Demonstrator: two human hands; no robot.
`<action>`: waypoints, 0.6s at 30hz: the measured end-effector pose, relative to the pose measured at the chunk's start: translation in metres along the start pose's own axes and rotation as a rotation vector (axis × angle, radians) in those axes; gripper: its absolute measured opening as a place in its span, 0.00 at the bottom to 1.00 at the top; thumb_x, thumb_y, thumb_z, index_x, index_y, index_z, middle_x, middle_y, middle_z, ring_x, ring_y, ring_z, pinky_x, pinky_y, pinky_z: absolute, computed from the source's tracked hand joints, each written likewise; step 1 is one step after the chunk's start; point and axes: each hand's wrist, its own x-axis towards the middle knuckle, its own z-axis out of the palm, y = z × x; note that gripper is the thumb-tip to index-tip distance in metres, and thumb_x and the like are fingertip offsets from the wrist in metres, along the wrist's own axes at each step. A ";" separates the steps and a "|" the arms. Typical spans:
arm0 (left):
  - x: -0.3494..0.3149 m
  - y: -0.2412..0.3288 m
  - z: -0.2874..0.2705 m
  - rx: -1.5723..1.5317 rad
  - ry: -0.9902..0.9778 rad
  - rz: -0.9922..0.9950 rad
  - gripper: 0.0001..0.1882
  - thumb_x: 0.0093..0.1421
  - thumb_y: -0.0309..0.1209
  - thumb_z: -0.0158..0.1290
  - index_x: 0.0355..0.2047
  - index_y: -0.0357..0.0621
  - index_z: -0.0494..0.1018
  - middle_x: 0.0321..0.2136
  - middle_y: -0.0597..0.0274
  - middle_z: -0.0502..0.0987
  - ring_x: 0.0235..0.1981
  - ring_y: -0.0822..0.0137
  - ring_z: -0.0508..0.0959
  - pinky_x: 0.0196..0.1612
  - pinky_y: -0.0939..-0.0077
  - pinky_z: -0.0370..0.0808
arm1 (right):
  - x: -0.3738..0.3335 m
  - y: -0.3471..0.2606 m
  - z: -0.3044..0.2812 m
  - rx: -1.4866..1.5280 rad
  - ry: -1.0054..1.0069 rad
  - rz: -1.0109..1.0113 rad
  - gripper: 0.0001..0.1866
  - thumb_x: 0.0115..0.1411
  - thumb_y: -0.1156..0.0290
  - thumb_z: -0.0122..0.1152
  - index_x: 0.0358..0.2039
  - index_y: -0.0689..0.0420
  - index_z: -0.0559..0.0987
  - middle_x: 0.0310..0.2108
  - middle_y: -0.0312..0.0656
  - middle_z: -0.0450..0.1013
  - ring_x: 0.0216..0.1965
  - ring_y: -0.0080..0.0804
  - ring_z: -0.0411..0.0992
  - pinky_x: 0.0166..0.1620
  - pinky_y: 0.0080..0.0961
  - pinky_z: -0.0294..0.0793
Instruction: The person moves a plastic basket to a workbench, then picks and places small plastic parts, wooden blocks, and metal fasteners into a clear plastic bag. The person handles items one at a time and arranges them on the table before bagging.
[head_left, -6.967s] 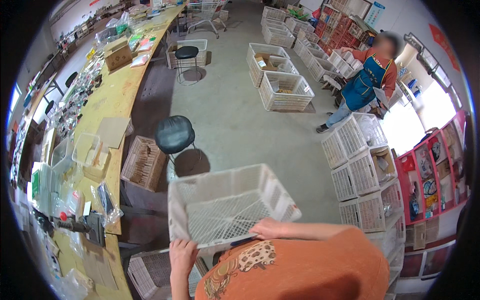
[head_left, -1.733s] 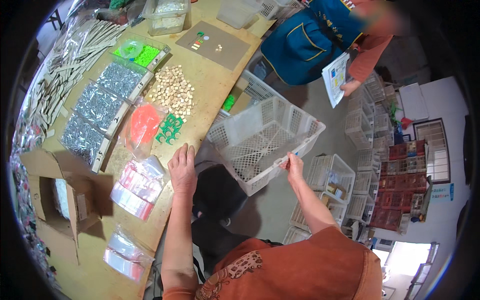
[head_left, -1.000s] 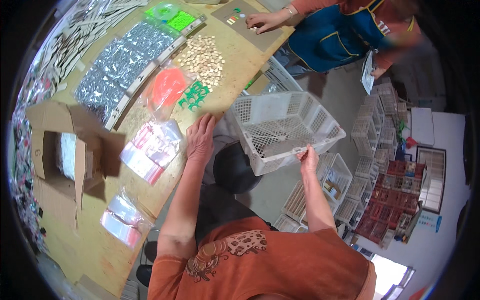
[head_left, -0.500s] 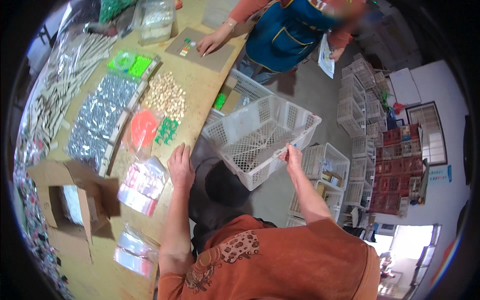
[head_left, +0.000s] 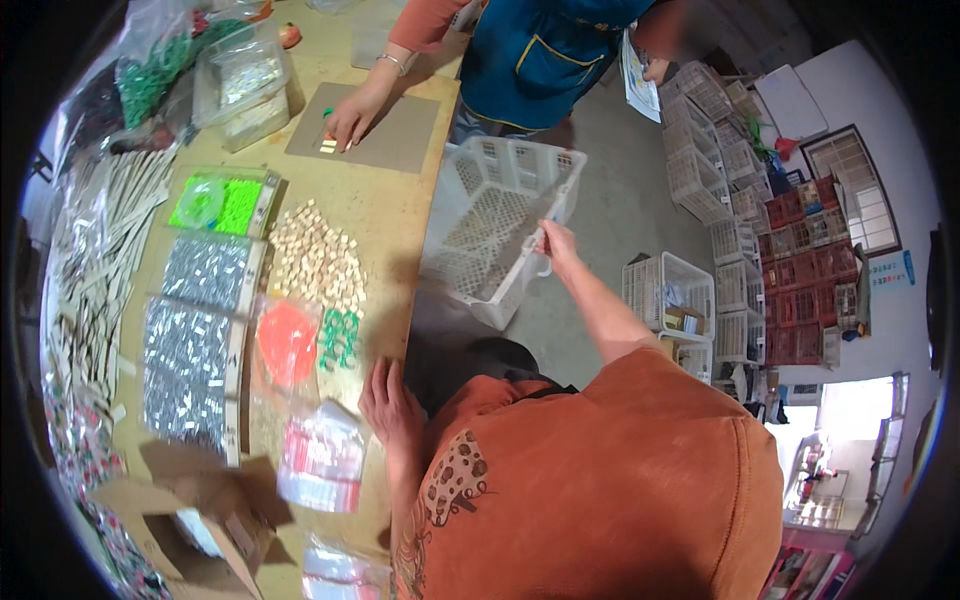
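Note:
My right hand (head_left: 557,246) is closed round the near right rim of a white plastic crate (head_left: 508,292) with lattice walls. The crate hangs tilted beside the table, its inside facing up, and its left part passes behind the table edge. My left hand (head_left: 391,402) rests at the table's right edge with its fingers spread and nothing in them. Close to it lie green hook-shaped pieces (head_left: 339,338), a bag of red-orange material (head_left: 287,342) and a stack of clear plastic bags (head_left: 322,460).
Across the table (head_left: 385,235), a co-worker's hand (head_left: 362,112) touches small pieces on a grey-brown board (head_left: 400,135). Small wooden blocks (head_left: 318,255), trays of silvery pieces (head_left: 188,370) and a cardboard box (head_left: 165,535) cover the left. Stacked crates (head_left: 740,290) line the right.
The crate has moved farther from me and closer against the table, with my right hand still on its rim. My left hand stays at the table edge. The co-worker's hand has shifted over the board.

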 end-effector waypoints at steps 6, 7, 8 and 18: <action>-0.008 -0.004 0.008 0.113 -0.025 0.038 0.22 0.56 0.23 0.51 0.52 0.46 0.72 0.53 0.56 0.74 0.53 0.53 0.73 0.51 0.60 0.69 | 0.117 0.038 0.030 -0.106 -0.019 0.032 0.08 0.56 0.64 0.62 0.25 0.52 0.75 0.18 0.33 0.68 0.19 0.25 0.66 0.26 0.25 0.70; -0.012 -0.007 0.010 0.146 -0.032 0.050 0.20 0.57 0.24 0.50 0.52 0.46 0.72 0.53 0.56 0.74 0.53 0.54 0.73 0.51 0.61 0.69 | 0.131 0.044 0.027 -0.140 -0.026 0.048 0.07 0.57 0.65 0.62 0.26 0.52 0.74 0.20 0.33 0.69 0.20 0.25 0.67 0.27 0.25 0.70; -0.018 -0.010 0.014 0.178 -0.039 0.062 0.19 0.59 0.25 0.49 0.52 0.46 0.72 0.53 0.55 0.74 0.53 0.54 0.74 0.51 0.61 0.69 | 0.146 0.054 0.020 -0.118 -0.030 0.034 0.07 0.57 0.65 0.61 0.28 0.52 0.74 0.22 0.34 0.69 0.23 0.26 0.68 0.29 0.26 0.70; -0.008 0.001 0.014 0.347 -0.099 0.069 0.21 0.61 0.26 0.46 0.55 0.44 0.70 0.56 0.51 0.71 0.55 0.49 0.71 0.55 0.57 0.67 | 0.197 0.201 -0.020 -0.322 0.119 0.346 0.17 0.56 0.60 0.64 0.43 0.56 0.74 0.31 0.40 0.71 0.32 0.37 0.71 0.31 0.35 0.72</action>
